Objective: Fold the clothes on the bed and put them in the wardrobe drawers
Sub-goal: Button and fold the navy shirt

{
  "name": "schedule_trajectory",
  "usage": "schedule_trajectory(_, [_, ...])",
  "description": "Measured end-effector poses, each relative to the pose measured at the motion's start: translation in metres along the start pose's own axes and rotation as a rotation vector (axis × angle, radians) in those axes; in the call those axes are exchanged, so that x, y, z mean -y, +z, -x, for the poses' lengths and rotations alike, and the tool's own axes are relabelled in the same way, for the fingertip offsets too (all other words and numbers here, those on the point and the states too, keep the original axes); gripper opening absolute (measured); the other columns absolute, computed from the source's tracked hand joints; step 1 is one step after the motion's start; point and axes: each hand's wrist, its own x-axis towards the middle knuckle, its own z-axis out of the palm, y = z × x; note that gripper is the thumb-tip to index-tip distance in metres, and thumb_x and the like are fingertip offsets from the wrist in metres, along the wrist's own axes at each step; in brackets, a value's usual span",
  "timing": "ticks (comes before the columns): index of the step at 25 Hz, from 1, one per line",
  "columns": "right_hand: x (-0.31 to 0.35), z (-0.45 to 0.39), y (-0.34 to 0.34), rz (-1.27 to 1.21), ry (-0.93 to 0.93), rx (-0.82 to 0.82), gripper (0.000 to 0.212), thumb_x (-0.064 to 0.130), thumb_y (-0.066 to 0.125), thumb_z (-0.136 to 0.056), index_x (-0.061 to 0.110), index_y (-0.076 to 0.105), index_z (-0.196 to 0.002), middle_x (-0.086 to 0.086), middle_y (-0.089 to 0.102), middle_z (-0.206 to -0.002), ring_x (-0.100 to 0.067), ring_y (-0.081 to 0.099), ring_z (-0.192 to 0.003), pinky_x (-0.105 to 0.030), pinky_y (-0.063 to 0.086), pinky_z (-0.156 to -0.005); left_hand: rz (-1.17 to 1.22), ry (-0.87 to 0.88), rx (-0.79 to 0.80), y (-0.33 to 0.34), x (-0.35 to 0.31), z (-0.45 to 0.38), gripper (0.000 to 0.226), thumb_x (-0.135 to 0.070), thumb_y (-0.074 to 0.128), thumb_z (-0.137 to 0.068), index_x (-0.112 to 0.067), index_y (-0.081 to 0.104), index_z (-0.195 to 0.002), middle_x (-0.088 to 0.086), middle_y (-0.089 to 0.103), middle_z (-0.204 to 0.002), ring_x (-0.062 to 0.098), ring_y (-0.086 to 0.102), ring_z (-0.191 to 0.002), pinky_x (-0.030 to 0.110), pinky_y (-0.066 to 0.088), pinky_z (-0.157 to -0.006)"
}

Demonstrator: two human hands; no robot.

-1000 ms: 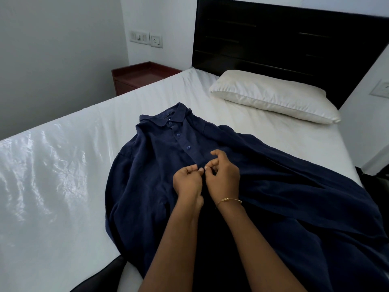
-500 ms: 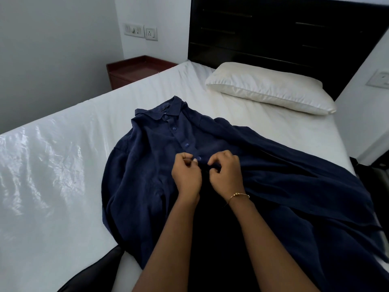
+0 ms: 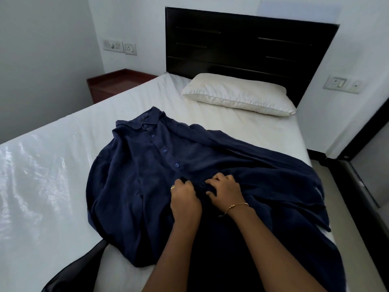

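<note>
Pinching the button placket of the navy shirt point(image 3: 134, 182) with both hands: left hand point(image 3: 185, 200) with fingers curled onto the cloth just left of the placket, right hand point(image 3: 226, 189) with fingers bent and gripping just right of it. Lying collar-away on the bed point(image 3: 52, 165), long axis running from the hands up toward the pillow point(image 3: 237, 95), which sits beyond the collar. Showing 4 buttons in a row above the hands. Looking soft, crumpled, spread wide, hem toward the body. Probably fastening before folding.
</note>
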Motion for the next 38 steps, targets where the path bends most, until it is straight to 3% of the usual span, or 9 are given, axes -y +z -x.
schedule_trajectory(5, [0.018, 0.003, 0.002, 0.045, 0.071, -0.053, 0.033, 0.035, 0.045, -0.096, 0.028, 0.052, -0.128, 0.0, 0.043, -0.127, -0.024, 0.036, -0.119, -0.038, 0.034, -0.095, -0.037, -0.054, 0.004, -0.008, 0.01, 0.01, 0.013, -0.002, 0.046, -0.092, 0.0, 0.058, -0.098, 0.012, 0.051, -0.109, 0.022, 0.049, -0.102, 0.02, 0.036, -0.07])
schedule_trajectory(12, [0.041, 0.009, -0.011, -0.333, 0.172, -0.235, 0.025, 0.024, 0.042, -0.098, 0.009, 0.059, -0.107, -0.007, 0.052, -0.117, -0.025, 0.043, -0.112, -0.036, 0.035, -0.087, -0.051, -0.088, -0.003, -0.013, 0.009, 0.008, 0.019, -0.002, 0.042, -0.092, -0.002, 0.06, -0.099, 0.012, 0.057, -0.105, 0.024, 0.052, -0.1, 0.025, 0.036, -0.066])
schedule_trajectory(16, [0.052, 0.013, -0.023, -0.465, 0.21, -0.273, 0.023, 0.023, 0.043, -0.097, 0.008, 0.06, -0.104, -0.008, 0.053, -0.116, -0.026, 0.044, -0.112, -0.039, 0.036, -0.09, 0.182, -0.155, 0.041, -0.028, -0.004, 0.006, 0.019, -0.009, 0.043, -0.094, -0.004, 0.058, -0.105, 0.014, 0.053, -0.11, 0.029, 0.053, -0.1, 0.028, 0.034, -0.073])
schedule_trajectory(19, [0.06, 0.015, -0.027, -0.596, 0.183, -0.286, 0.018, 0.017, 0.049, -0.094, 0.006, 0.062, -0.101, -0.011, 0.056, -0.111, -0.03, 0.05, -0.108, -0.043, 0.04, -0.093, 0.403, -0.205, 0.09, -0.037, -0.008, -0.002, 0.013, -0.015, 0.044, -0.093, -0.016, 0.056, -0.09, 0.008, 0.059, -0.099, 0.024, 0.056, -0.085, 0.032, 0.039, -0.072])
schedule_trajectory(22, [0.059, 0.02, -0.031, -0.564, 0.123, -0.231, 0.019, 0.012, 0.054, -0.089, 0.005, 0.061, -0.105, -0.012, 0.056, -0.113, -0.03, 0.05, -0.11, -0.044, 0.041, -0.095, 0.7, -0.335, 0.144, -0.041, -0.011, -0.002, 0.017, -0.013, 0.046, -0.092, -0.018, 0.054, -0.078, 0.005, 0.062, -0.086, 0.016, 0.052, -0.071, 0.034, 0.046, -0.07])
schedule_trajectory(27, [0.055, 0.025, -0.038, -0.533, 0.092, -0.3, 0.021, 0.01, 0.059, -0.085, 0.005, 0.063, -0.105, -0.012, 0.057, -0.109, -0.028, 0.052, -0.107, -0.044, 0.043, -0.092, 0.788, -0.399, 0.142, -0.041, -0.019, -0.002, 0.015, -0.008, 0.054, -0.089, -0.011, 0.063, -0.078, 0.01, 0.066, -0.086, 0.018, 0.058, -0.073, 0.034, 0.052, -0.07])
schedule_trajectory(30, [0.056, 0.023, -0.039, -0.491, 0.108, -0.307, 0.022, 0.011, 0.058, -0.086, 0.006, 0.064, -0.106, -0.012, 0.057, -0.111, -0.028, 0.053, -0.108, -0.044, 0.043, -0.093, 1.018, -0.478, 0.169, -0.044, -0.021, -0.001, 0.02, -0.002, 0.054, -0.09, -0.007, 0.063, -0.072, 0.009, 0.063, -0.074, 0.016, 0.056, -0.066, 0.029, 0.05, -0.062])
schedule_trajectory(34, [0.059, 0.023, -0.037, -0.428, 0.077, -0.28, 0.02, 0.012, 0.062, -0.084, 0.006, 0.066, -0.103, -0.012, 0.06, -0.106, -0.026, 0.056, -0.102, -0.037, 0.045, -0.09, 1.243, -0.627, 0.156, -0.047, -0.02, -0.001, 0.02, 0.0, 0.054, -0.091, -0.007, 0.061, -0.073, 0.009, 0.061, -0.072, 0.013, 0.054, -0.057, 0.02, 0.045, -0.049])
schedule_trajectory(38, [0.056, 0.028, -0.04, -0.568, 0.104, -0.324, 0.018, 0.007, 0.065, -0.083, 0.002, 0.067, -0.1, -0.01, 0.063, -0.1, -0.015, 0.055, -0.086, -0.018, 0.041, -0.078, 1.342, -0.679, 0.174, -0.049, -0.025, -0.003, 0.019, 0.0, 0.055, -0.091, -0.007, 0.06, -0.074, 0.01, 0.062, -0.076, 0.016, 0.057, -0.064, 0.022, 0.049, -0.057])
